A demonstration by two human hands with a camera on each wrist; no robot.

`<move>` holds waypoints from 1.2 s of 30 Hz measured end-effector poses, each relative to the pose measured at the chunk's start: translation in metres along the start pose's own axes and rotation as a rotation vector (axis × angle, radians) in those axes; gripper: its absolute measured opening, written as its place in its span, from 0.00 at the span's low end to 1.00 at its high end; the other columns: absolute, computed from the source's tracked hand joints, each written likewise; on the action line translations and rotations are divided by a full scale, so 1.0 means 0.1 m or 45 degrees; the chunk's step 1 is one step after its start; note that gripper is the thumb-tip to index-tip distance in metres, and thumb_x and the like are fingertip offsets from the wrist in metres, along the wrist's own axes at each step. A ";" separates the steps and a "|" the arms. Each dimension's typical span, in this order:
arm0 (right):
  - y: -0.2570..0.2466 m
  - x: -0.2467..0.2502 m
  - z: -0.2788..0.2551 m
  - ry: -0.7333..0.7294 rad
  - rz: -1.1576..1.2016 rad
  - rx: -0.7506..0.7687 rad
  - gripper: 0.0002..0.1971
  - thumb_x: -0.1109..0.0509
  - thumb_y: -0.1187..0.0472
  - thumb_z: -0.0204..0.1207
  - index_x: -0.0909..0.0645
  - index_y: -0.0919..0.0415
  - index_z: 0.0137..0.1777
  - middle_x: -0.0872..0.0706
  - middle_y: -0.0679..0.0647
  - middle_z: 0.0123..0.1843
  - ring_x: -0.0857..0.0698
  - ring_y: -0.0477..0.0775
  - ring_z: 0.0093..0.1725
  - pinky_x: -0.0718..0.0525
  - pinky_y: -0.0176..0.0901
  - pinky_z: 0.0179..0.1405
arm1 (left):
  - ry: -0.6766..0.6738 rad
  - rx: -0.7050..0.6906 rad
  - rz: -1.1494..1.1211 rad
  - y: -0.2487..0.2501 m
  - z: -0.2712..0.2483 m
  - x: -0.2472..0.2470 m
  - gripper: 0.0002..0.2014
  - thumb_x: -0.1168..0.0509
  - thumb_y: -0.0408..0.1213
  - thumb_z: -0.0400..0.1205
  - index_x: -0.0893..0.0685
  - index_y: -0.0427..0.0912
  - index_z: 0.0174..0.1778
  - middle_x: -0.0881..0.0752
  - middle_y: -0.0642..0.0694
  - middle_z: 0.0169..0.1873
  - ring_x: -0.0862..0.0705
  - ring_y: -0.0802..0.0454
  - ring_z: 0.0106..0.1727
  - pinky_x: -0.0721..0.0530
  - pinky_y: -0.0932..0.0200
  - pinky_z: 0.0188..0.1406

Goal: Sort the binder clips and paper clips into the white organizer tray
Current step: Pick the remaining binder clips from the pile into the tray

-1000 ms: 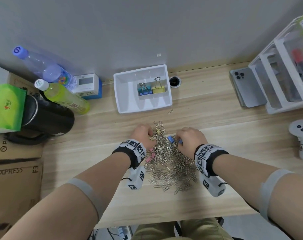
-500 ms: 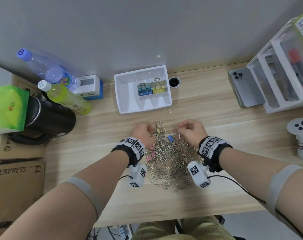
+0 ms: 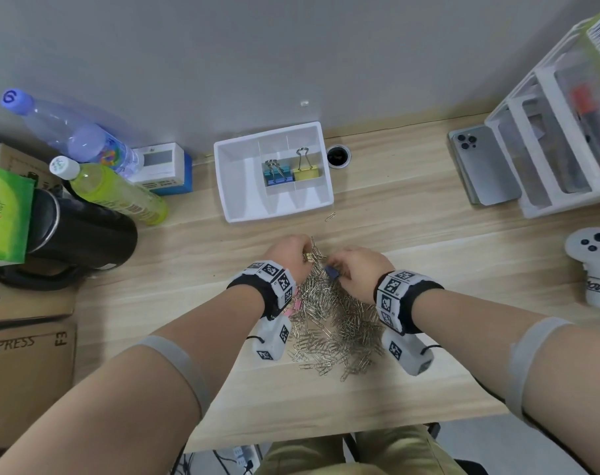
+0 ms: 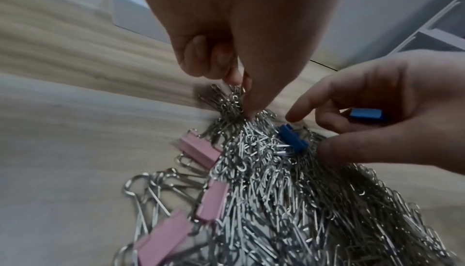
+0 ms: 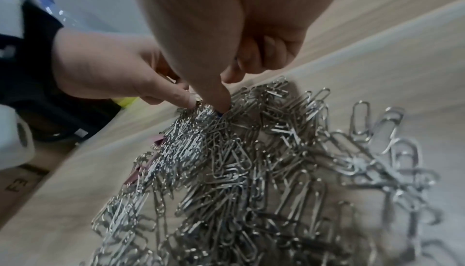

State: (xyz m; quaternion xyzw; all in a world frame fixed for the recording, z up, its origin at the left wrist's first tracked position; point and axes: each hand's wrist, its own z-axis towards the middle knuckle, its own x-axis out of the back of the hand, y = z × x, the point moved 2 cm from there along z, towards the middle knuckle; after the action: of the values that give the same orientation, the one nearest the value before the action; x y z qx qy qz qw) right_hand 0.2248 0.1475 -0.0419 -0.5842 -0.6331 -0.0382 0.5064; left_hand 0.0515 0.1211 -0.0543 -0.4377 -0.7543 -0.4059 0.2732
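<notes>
A heap of silver paper clips (image 3: pixel 333 320) lies on the wooden desk in front of the white organizer tray (image 3: pixel 238 180). My left hand (image 3: pixel 305 257) pinches at the heap's far tip (image 4: pixel 240 93), where a yellow binder clip (image 3: pixel 309 258) shows at its fingertips. My right hand (image 3: pixel 336 270) keeps one blue binder clip (image 4: pixel 366 114) in its curled fingers. Its thumb and forefinger (image 4: pixel 309 135) straddle a second blue binder clip (image 4: pixel 293 138) on the heap. Pink binder clips (image 4: pixel 201 151) lie along the heap's left side. Inside the tray stand teal-blue clips (image 3: pixel 277 174) and a yellow clip (image 3: pixel 305 171).
One stray paper clip (image 3: pixel 330 217) lies by the tray's front corner. Bottles (image 3: pixel 117 193), a black kettle (image 3: pixel 79 231) and cardboard boxes (image 3: pixel 24 371) crowd the left. A phone (image 3: pixel 483 166), white drawer unit (image 3: pixel 559 138) and a controller (image 3: pixel 593 265) occupy the right.
My right hand has shifted left across the heap onto the loose blue clip, with its wrist turning. The left hand has stayed at the heap's far tip.
</notes>
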 end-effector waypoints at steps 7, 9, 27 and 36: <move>-0.03 -0.05 0.05 -0.011 -0.159 0.048 0.11 0.33 0.55 0.75 0.15 0.42 0.55 0.13 0.44 0.54 0.14 0.53 0.53 0.16 0.44 0.50 | 0.037 0.047 -0.055 0.00 -0.03 0.02 0.09 0.30 0.40 0.70 0.16 0.47 0.46 0.20 0.50 0.44 0.18 0.51 0.43 0.17 0.57 0.41; -0.04 -0.03 0.05 -0.006 -0.141 0.040 0.08 0.30 0.52 0.72 0.16 0.43 0.51 0.15 0.43 0.52 0.14 0.52 0.50 0.16 0.44 0.49 | 0.054 0.099 -0.089 -0.01 -0.05 0.06 0.10 0.29 0.45 0.67 0.17 0.50 0.42 0.18 0.51 0.41 0.17 0.53 0.39 0.14 0.56 0.38; -0.05 -0.09 0.13 -0.064 -0.118 0.112 0.03 0.28 0.53 0.73 0.20 0.46 0.44 0.15 0.41 0.42 0.16 0.49 0.45 0.19 0.43 0.44 | -0.020 0.216 -0.442 -0.07 -0.20 0.19 0.06 0.32 0.43 0.79 0.11 0.48 0.43 0.19 0.52 0.30 0.22 0.61 0.21 0.25 0.67 0.18; -0.19 0.18 0.19 -0.079 0.581 -0.305 0.16 0.43 0.59 0.85 0.25 0.55 0.35 0.22 0.52 0.31 0.26 0.53 0.26 0.30 0.41 0.25 | -0.121 0.425 -0.535 -0.13 -0.14 0.37 0.16 0.40 0.34 0.80 0.24 0.43 0.23 0.26 0.50 0.22 0.29 0.52 0.24 0.33 0.63 0.23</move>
State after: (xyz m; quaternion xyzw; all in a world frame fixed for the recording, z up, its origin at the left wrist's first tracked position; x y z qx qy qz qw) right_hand 0.2027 0.1662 -0.0285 -0.7685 -0.4912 0.0201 0.4095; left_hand 0.0237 0.1218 -0.0241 -0.2391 -0.8971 -0.3028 0.2155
